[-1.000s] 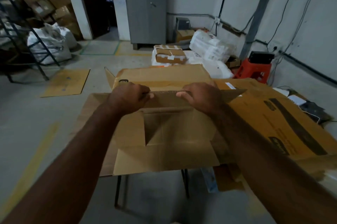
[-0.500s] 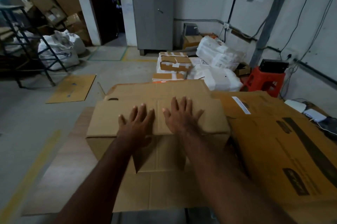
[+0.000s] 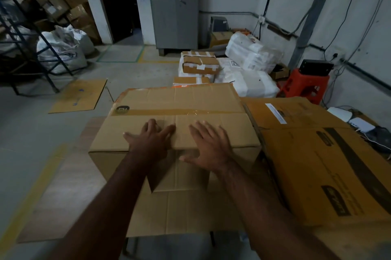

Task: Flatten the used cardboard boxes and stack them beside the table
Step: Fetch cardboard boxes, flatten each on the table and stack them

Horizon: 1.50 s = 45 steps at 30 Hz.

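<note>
- The left hand is lying flat with fingers spread on the top panel of the cardboard box, pressing rather than gripping; this looks meant to push the panel down so the box collapses.
- The right hand is lying just beside it, palm down and fingers splayed, with its heel hanging over the panel's near edge, probably to spread the load across the fold.
- Under both hands the box is sitting on the counter, partly collapsed, its near flaps splaying out below the wrists.
- To the right of the right hand, touching the box, a larger printed carton is lying tilted and already squashed.
- Beyond the left hand, well apart, a flat cardboard sheet is lying on the floor.
- Compared with half a second ago, both hands are sitting nearer the panel's front edge, and the left fingers are spreading wider.
</note>
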{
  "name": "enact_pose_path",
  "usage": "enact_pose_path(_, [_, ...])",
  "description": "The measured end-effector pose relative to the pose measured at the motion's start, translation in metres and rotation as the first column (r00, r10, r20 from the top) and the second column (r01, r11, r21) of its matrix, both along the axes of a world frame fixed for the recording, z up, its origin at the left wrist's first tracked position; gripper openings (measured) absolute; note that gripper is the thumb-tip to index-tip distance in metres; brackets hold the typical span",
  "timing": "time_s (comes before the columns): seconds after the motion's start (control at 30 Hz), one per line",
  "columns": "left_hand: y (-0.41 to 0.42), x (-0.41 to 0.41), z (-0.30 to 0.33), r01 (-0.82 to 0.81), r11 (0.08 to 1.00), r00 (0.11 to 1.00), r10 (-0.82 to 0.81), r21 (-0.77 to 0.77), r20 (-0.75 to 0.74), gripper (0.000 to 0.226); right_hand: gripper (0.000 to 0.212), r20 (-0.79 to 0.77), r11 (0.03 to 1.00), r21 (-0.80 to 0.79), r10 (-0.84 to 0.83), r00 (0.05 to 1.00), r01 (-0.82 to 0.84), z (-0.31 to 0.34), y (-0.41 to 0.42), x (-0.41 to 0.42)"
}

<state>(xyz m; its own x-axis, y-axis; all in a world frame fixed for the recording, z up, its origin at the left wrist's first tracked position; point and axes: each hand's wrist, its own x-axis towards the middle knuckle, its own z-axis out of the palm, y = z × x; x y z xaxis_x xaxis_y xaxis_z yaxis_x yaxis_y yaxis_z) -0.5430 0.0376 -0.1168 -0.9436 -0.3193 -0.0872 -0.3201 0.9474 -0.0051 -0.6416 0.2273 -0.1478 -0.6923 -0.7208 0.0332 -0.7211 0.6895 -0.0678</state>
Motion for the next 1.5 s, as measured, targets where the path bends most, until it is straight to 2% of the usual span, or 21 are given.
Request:
enact_pose_path(0.1, [0.003, 0.006, 0.005, -0.031, 0.999, 0.999, 0.031, 0.013, -0.014, 0.093, 0.080, -0.070, 0.990, -0.057, -0.134, 0.989, 0.130, -0.005, 0.024, 0.009])
enact_pose_path(0.2, [0.003, 0.008, 0.006, -0.020, 1.000, 1.000, 0.020, 0.016, -0.023, 0.091, 0.088, -0.060, 0.960, -0.081, -0.272, 0.960, 0.267, -0.006, 0.055, 0.030])
enact_pose_path(0.33, [0.000, 0.008, 0.003, -0.010, 0.999, 1.000, 0.011, 0.031, -0.026, 0.091, 0.096, 0.150, 0.920, -0.180, -0.324, 0.934, 0.348, -0.013, 0.110, 0.055])
enact_pose_path(0.43, [-0.001, 0.008, 0.002, -0.007, 0.999, 1.000, 0.008, 0.039, -0.028, 0.089, 0.084, 0.248, 0.833, -0.316, -0.390, 0.887, 0.455, -0.010, 0.152, 0.059])
enact_pose_path(0.53, [-0.002, 0.009, 0.002, -0.033, 0.998, 0.999, 0.035, 0.046, -0.036, 0.088, 0.070, 0.208, 0.762, -0.295, -0.538, 0.817, 0.577, -0.004, 0.185, 0.047])
enact_pose_path(0.6, [-0.003, 0.011, 0.001, -0.036, 0.999, 0.998, 0.037, 0.029, -0.053, 0.090, 0.074, 0.182, 0.769, -0.224, -0.570, 0.801, 0.598, 0.001, 0.187, 0.037])
enact_pose_path(0.67, [-0.002, 0.011, 0.001, -0.026, 1.000, 0.998, 0.026, -0.002, -0.061, 0.092, 0.072, 0.125, 0.815, -0.212, -0.525, 0.842, 0.540, 0.006, 0.164, 0.029])
enact_pose_path(0.77, [0.001, 0.011, 0.000, -0.001, 0.999, 0.997, -0.002, -0.037, -0.079, 0.092, 0.049, 0.004, 0.884, -0.316, -0.362, 0.932, 0.345, 0.018, 0.094, 0.020])
enact_pose_path(0.87, [0.000, 0.012, -0.003, 0.002, 0.998, 0.994, -0.010, -0.067, -0.113, 0.087, 0.047, 0.053, 0.922, -0.324, -0.206, 0.977, 0.212, 0.028, 0.008, 0.004])
enact_pose_path(0.97, [-0.003, 0.013, -0.005, -0.016, 0.996, 0.988, 0.001, -0.091, -0.156, 0.082, 0.047, 0.002, 0.962, -0.257, -0.094, 0.996, 0.091, 0.026, -0.061, -0.010])
enact_pose_path(1.07, [-0.010, 0.019, -0.010, -0.074, 0.993, 0.987, 0.061, -0.087, -0.147, 0.085, 0.044, -0.023, 0.974, -0.207, -0.103, 0.994, 0.096, 0.015, -0.083, -0.016])
enact_pose_path(1.17, [-0.019, 0.034, -0.012, -0.203, 0.979, 0.967, 0.196, -0.025, -0.160, 0.096, 0.045, -0.051, 0.965, -0.244, -0.112, 0.992, 0.096, 0.003, -0.080, -0.019])
enact_pose_path(1.23, [-0.024, 0.048, -0.010, -0.241, 0.970, 0.964, 0.244, 0.039, -0.109, 0.106, 0.048, -0.076, 0.965, -0.252, -0.095, 0.993, 0.073, 0.000, -0.080, -0.021])
enact_pose_path(1.4, [-0.049, 0.094, -0.015, -0.223, 0.975, 0.973, 0.222, 0.014, 0.062, 0.133, 0.047, -0.057, 0.969, -0.235, -0.097, 0.994, 0.081, -0.001, -0.089, -0.021])
enact_pose_path(1.5, [-0.072, 0.120, -0.010, -0.293, 0.956, 0.933, 0.287, -0.003, 0.217, 0.128, 0.049, -0.066, 0.964, -0.254, -0.101, 0.993, 0.081, -0.001, -0.094, -0.015])
